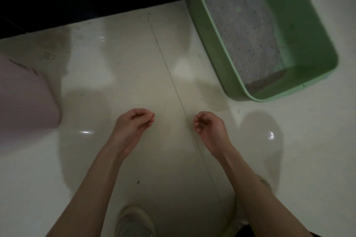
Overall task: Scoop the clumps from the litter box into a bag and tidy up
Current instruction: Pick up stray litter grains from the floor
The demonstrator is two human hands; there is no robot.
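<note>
Glossy cream tiled floor [134, 67] stretching underfoot, pale shoe [134, 221] nearest, left hand [134, 121] and right hand [208, 125] hanging loosely curled, holding nothing, pink rounded bin [25, 98] sitting left, green plastic litter box [312, 31] with grainy grey litter [244, 34] lying far right.

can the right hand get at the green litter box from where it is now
Probably yes: the right hand hangs empty, fingers loosely curled, and only bare floor lies between it and the green litter box.
</note>
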